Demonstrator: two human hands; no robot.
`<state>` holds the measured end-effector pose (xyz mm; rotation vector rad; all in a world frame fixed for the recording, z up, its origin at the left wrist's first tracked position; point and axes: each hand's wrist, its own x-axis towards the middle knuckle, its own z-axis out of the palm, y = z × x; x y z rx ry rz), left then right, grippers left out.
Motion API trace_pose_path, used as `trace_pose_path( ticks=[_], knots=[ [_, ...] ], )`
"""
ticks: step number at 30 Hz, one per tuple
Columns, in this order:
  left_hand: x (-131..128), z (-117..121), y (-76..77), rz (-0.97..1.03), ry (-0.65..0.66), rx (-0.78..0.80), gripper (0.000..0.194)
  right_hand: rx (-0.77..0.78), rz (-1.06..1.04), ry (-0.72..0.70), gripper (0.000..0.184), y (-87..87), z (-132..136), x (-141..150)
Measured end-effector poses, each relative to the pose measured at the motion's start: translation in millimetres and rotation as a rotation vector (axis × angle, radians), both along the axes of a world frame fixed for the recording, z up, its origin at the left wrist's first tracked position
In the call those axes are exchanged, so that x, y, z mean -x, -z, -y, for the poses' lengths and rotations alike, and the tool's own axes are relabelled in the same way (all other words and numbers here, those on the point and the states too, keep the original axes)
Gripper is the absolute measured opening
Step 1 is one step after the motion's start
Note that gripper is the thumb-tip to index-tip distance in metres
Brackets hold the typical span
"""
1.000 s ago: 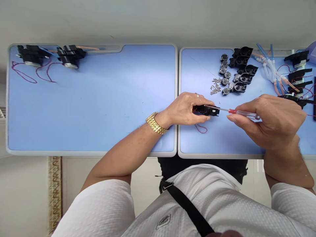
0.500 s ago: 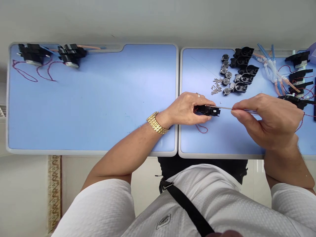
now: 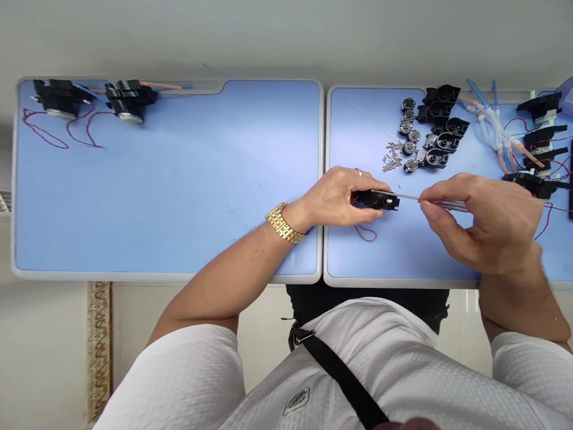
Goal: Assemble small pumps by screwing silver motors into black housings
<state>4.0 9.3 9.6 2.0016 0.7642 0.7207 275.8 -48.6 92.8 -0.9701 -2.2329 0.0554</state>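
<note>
Black plastic housing [image 3: 375,200] clamped in left hand [image 3: 335,197], fingers wrapped round it, one end sticking out toward right hand [image 3: 490,224]. Right hand pinches a screwdriver [image 3: 450,205] between thumb and fingers, shaft reaching that end of the housing. Beyond left hand: loose screws [image 3: 391,160], round metal parts [image 3: 408,132], more black housings [image 3: 441,140]. Red wire [image 3: 366,233] just below left hand. Blue tubing [image 3: 492,122] beyond right hand.

A black plastic housing [image 3: 375,200] lies sideways in the left hand [image 3: 335,197]; a clear-handled screwdriver [image 3: 447,205] in the right hand [image 3: 490,224] points its steel shaft left, reaching the housing's right end.
</note>
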Motion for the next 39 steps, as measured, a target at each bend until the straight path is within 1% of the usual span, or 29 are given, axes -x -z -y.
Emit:
trace_pose_path(
  ticks=[2, 3, 4, 6, 9, 11, 13, 15, 17, 18, 21, 24, 26, 27, 28, 29, 30, 31, 33, 36, 39],
  knots=[
    [0.6, -0.8, 0.6, 0.014, -0.006, 0.026, 0.033, 0.043, 0.036, 0.071, 0.008, -1.9, 0.7, 2.4],
    [1.0, -1.3, 1.0, 0.026, -0.012, 0.051, 0.034, 0.088, 0.059, 0.105, 0.01, -3.0, 0.7, 4.8],
    [1.6, -1.8, 1.4, 0.044, -0.018, 0.083, 0.035, 0.139, 0.082, 0.127, 0.016, -4.3, 0.3, 8.0],
    [2.9, -3.1, 2.2, 0.09, -0.04, 0.169, 0.039, 0.202, 0.101, 0.119, 0.028, -6.4, -1.8, 15.9],
    [5.0, -5.0, 2.0, 0.147, -0.07, 0.291, 0.049, 0.22, 0.11, 0.089, 0.037, -8.3, -5.5, 24.7],
    [6.4, -6.0, 0.0, 0.165, -0.08, 0.341, 0.054, 0.211, 0.119, 0.084, 0.039, -8.6, -5.5, 23.8],
    [7.8, -6.6, -3.4, 0.172, -0.08, 0.374, 0.057, 0.182, 0.101, 0.106, 0.038, -8.0, -2.5, 17.0],
    [8.8, -6.8, -7.0, 0.169, -0.081, 0.397, 0.057, 0.12, 0.029, 0.171, 0.031, -6.0, 2.6, 7.5],
    [9.4, -6.7, -9.6, 0.171, -0.086, 0.408, 0.057, 0.034, -0.088, 0.27, 0.024, -2.5, 7.4, -1.0],
    [9.6, -6.6, -10.3, 0.177, -0.087, 0.411, 0.056, -0.005, -0.134, 0.307, 0.023, -0.3, 9.0, -3.9],
    [9.5, -6.5, -9.6, 0.192, -0.089, 0.425, 0.054, -0.065, -0.179, 0.348, 0.02, 6.4, 8.6, -7.0],
    [8.2, -5.6, -5.8, 0.182, -0.085, 0.407, 0.052, -0.102, -0.172, 0.321, 0.015, 9.9, 2.3, -4.5],
    [6.7, -4.3, -3.6, 0.139, -0.062, 0.351, 0.05, -0.182, -0.191, 0.238, 0.014, 9.3, -2.3, -2.1],
    [5.8, -3.4, -3.0, 0.103, -0.044, 0.31, 0.048, -0.179, -0.152, 0.22, 0.018, 8.3, -4.1, -1.2],
    [4.9, -2.5, -2.8, 0.066, -0.024, 0.263, 0.044, -0.074, -0.03, 0.193, 0.025, 7.2, -5.5, -0.7],
    [4.2, -1.6, -3.0, 0.032, -0.004, 0.216, 0.041, -0.084, -0.059, 0.203, 0.026, 6.2, -6.3, -0.6],
    [3.6, -0.9, -3.5, 0.008, 0.014, 0.171, 0.038, -0.06, -0.041, 0.191, 0.026, 5.6, -6.6, -0.8],
    [3.1, -0.3, -4.2, -0.003, 0.029, 0.132, 0.036, 0.006, 0.01, 0.194, 0.026, 5.4, -6.6, -1.3],
    [2.6, 0.2, -5.7, -0.005, 0.055, 0.08, 0.033, 0.057, 0.044, 0.212, 0.022, 6.5, -6.1, -2.7],
    [2.4, 0.1, -7.7, -0.018, 0.079, 0.051, 0.034, 0.08, 0.059, 0.231, 0.017, 10.1, -5.2, -4.3],
    [2.4, 0.0, -8.7, -0.043, 0.081, 0.052, 0.032, 0.108, 0.075, 0.25, 0.017, 12.2, -4.7, -4.7]
  ],
)
